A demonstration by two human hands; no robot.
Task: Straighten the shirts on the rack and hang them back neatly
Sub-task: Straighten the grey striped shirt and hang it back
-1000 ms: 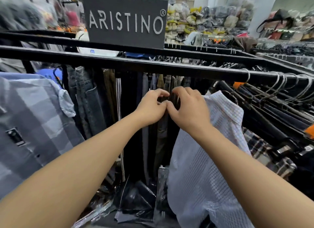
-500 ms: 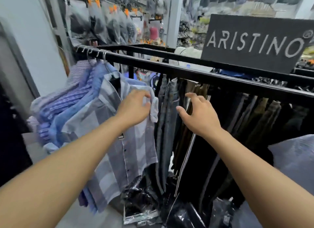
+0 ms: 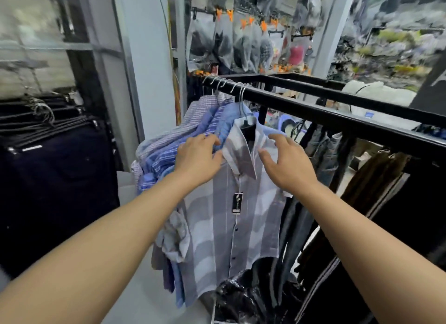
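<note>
Far to my left a row of dark trousers [image 3: 55, 179] hangs on its own hangers, well apart from my work. Next comes the bunch of striped shirts [image 3: 166, 152], pressed together and slanting on their wire hooks at the end of the black rail [image 3: 337, 116]. They look crowded and uneven to me, so I count them as not yet done.

My left hand [image 3: 198, 159] lies where the nearest blue shirt meets the grey-and-white shirt [image 3: 231, 239]. Its fingers are nearly straight and rest on the cloth, the thumb against the collar edge. It grips nothing that I can see.

The grey-and-white shirt is at the front of the bunch, on a hanger [image 3: 243, 109] hooked over the rail, facing me. Its collar gapes, with one point flapping outward, and a black tag [image 3: 237, 203] dangles down the placket. The sleeve on the left is crumpled and the hem hangs crooked. It is on the rack, but not neat.

My right hand [image 3: 287, 164] is at the shirt's other shoulder, fingers spread wide and curved, holding nothing. I cannot tell whether the fingertips touch the cloth.

Further right, brown and grey trousers [image 3: 376, 179] hang from the same rail.

I judge the job barely begun here: collar, shoulders and sleeve remain, then the striped ones.
</note>
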